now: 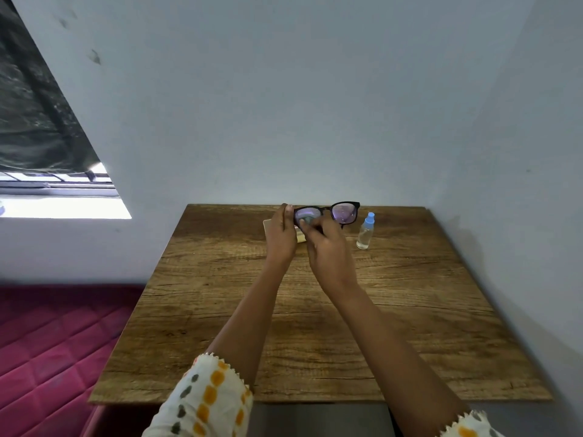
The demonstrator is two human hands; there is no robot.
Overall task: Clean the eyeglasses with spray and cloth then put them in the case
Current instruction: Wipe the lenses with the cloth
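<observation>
Head view: both hands [279,236] grip eyeglasses [328,213], lenses upright, frame running left-right.

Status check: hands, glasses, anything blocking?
Left hand grips the eyeglasses by the frame's left end, raised above the table. Right hand rubs cloth on left lens. Spray bottle stands clear at right. Case mostly hidden behind hands.

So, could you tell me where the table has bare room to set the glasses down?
The wooden table is bare across its near half, under both forearms, and along its left edge beside the red mattress. The far edge is crowded: the case lies behind the left hand, and the spray bottle stands right of the glasses.
</observation>
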